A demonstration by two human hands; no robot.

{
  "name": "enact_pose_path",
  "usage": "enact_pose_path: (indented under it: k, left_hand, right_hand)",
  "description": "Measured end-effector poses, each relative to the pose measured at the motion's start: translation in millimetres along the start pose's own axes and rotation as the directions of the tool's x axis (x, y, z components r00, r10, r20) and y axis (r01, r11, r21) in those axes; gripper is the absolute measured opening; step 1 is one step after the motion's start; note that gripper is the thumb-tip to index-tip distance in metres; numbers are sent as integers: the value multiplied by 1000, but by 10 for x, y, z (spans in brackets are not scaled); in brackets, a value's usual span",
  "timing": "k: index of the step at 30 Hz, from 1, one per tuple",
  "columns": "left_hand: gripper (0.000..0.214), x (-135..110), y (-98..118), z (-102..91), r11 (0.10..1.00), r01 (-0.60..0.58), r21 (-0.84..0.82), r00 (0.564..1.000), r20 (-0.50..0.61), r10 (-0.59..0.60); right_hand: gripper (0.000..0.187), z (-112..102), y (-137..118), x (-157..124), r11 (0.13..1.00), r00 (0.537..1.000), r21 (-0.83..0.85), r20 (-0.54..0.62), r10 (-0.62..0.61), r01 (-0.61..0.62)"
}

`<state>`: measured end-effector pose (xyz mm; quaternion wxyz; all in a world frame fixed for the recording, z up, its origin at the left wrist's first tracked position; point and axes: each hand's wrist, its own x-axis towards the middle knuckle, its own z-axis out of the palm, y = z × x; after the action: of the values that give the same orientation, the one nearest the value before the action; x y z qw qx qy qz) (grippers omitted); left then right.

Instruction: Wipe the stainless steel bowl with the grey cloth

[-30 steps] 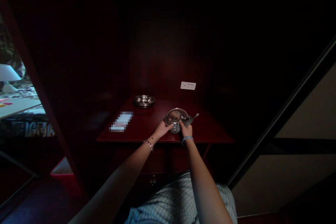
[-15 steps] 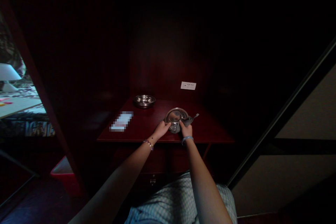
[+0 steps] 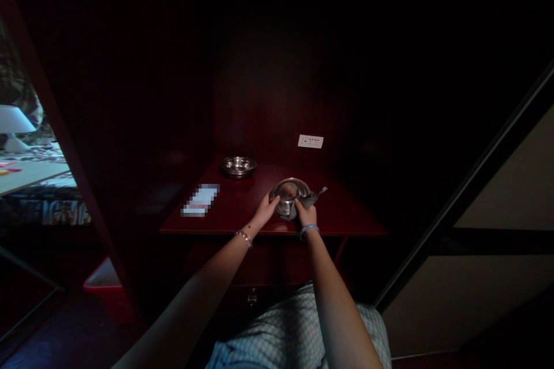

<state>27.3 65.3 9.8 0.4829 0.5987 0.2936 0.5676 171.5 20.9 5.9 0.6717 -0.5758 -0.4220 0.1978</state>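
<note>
Above the front part of the dark red desk [image 3: 234, 213], a shiny metal bowl [image 3: 288, 190] is held tilted, its inside facing me. My left hand [image 3: 266, 209] grips its left edge, thumb on the near rim. On the right side my right hand [image 3: 306, 212] is closed on a grey cloth [image 3: 308, 200] pressed against the bowl, its thumb at the rim. Part of the cloth hangs under the bowl and a tip sticks out to the right. Both hands' fingers are mostly hidden behind bowl and cloth.
More metal bowls, seemingly stacked [image 3: 238, 167], stand at the back left of the desk. A blurred pale item [image 3: 200, 200] lies at the left. A white wall socket [image 3: 310, 141] is behind. On the floor at left stands a red bin [image 3: 110, 291].
My left thumb has shifted slightly on the bowl's rim. Bowl, cloth and right hand stay almost in the same place.
</note>
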Motion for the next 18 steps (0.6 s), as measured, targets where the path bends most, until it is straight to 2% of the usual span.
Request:
enact_pose_path:
  k: [6, 13, 18]
  left_hand:
    - [29, 4, 52, -22, 1000, -3, 4, 1000, 9, 3]
    - [33, -47, 93, -17, 999, -8, 38, 999, 39, 6]
    - [28, -79, 79, -23, 996, -44, 82, 981, 191, 28]
  right_hand:
    - [33, 6, 13, 8, 1000, 999, 26, 32, -12, 11]
    - [33, 7, 56, 26, 999, 1000, 33, 16, 6, -6]
    - [33, 3, 62, 27, 999, 999, 22, 37, 26, -26]
